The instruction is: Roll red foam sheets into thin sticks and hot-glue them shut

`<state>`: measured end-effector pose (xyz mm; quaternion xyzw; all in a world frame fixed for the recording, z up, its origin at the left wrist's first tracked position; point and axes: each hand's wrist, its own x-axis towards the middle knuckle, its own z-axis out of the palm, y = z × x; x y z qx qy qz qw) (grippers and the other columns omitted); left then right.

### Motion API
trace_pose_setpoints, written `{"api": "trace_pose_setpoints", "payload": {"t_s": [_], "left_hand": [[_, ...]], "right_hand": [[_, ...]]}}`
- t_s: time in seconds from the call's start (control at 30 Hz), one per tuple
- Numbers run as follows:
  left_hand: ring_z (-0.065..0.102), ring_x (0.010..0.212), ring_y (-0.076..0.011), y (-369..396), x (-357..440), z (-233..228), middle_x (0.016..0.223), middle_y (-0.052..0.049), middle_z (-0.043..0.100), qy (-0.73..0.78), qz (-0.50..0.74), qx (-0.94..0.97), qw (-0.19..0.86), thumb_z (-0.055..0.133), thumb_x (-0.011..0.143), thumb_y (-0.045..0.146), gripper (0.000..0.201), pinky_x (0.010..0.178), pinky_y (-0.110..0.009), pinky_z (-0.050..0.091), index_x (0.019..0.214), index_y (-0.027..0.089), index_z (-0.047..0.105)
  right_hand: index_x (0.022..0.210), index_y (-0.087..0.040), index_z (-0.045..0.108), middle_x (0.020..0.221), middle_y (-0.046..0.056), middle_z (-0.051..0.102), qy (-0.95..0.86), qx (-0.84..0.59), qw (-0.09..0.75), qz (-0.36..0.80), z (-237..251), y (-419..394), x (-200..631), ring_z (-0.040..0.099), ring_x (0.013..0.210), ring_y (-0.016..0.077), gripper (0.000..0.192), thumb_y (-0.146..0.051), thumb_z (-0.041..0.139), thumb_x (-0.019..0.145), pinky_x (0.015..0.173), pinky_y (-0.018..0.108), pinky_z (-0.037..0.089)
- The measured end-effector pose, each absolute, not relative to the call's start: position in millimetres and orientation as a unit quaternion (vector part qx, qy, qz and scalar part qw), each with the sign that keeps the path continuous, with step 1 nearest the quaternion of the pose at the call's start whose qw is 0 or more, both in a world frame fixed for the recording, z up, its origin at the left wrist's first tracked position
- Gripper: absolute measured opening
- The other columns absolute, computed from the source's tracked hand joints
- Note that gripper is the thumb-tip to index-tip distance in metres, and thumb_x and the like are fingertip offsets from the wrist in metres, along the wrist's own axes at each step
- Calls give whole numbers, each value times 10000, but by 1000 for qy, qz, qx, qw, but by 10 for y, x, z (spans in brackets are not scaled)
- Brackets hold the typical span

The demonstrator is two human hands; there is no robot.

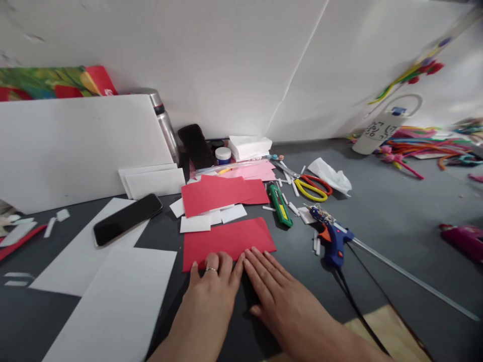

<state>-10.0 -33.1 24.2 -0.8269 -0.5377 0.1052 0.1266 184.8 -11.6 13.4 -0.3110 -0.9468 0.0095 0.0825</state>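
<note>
A red sheet of folded paper or card [226, 239] lies on the dark table in front of me. My left hand [211, 294] presses on its near edge with slightly bent, spread fingers and wears a ring. Beside it, my right hand [277, 289] lies flat with fingers stretched out, its fingertips on the same near edge. The index fingers of both hands almost meet. Just behind are more red pieces [215, 193], resting over small white paper pieces [195, 224].
Right of the paper are a green utility knife [279, 205], scissors [311, 188] and a blue hot glue gun [335, 239] with a long glue stick. On the left, a black phone [128, 218] rests on white sheets [113, 306]. A white bottle [381, 130] stands farther right.
</note>
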Motion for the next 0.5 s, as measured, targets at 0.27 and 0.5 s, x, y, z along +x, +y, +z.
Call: {"api": "trace_pose_setpoints", "payload": {"t_s": [0.27, 0.5], "left_hand": [[605, 1027, -309, -331, -102, 230, 1171, -156, 623, -529, 100, -829, 151, 524, 906, 143, 625, 807, -496, 580, 1509, 254, 401], [579, 1111, -307, -460, -227, 158, 1241, -182, 614, -536, 70, -826, 160, 484, 846, 45, 582, 885, -443, 575, 1422, 118, 530]], "right_hand": [[1497, -41, 386, 1551, 188, 369, -945, -319, 75, 26, 199, -32, 1929, 355, 1442, 317, 660, -359, 586, 954, 1112, 481, 457], [1405, -86, 530, 1494, 174, 484, -931, -347, 114, 23, 190, -16, 1954, 450, 1380, 309, 528, -404, 532, 983, 1070, 472, 498]]}}
